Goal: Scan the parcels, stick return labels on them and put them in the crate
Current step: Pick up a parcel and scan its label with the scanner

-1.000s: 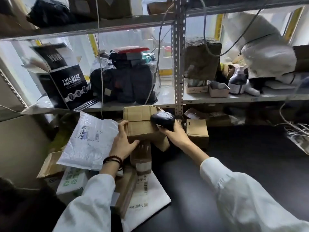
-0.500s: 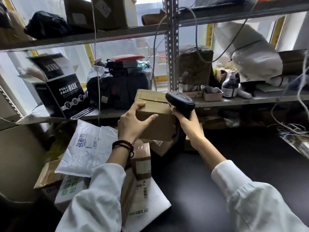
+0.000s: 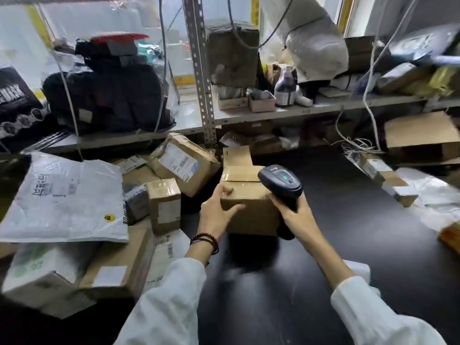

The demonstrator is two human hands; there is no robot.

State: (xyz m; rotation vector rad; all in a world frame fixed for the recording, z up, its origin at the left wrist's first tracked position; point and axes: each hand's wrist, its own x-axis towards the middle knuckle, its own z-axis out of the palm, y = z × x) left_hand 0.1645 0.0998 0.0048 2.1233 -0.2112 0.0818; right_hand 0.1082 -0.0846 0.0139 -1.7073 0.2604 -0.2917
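A dark table top (image 3: 336, 220) sits under a messy metal shelf (image 3: 323, 108). The left hand (image 3: 216, 210) grips the near left corner of a brown cardboard box (image 3: 251, 207), with the thumb on the front and the fingers over the top. The right hand (image 3: 296, 215) is wrapped round the handle of a black barcode scanner (image 3: 280, 180). The scanner's head sits right by the box's top right corner. More parcels are piled to the left of the left hand, and a white mailer bag (image 3: 64, 197) lies farthest out. No crate shows. No barcode label shows on the box sides we can see, so the scan could miss. Only one hand holds the box, so it might slip or tip.
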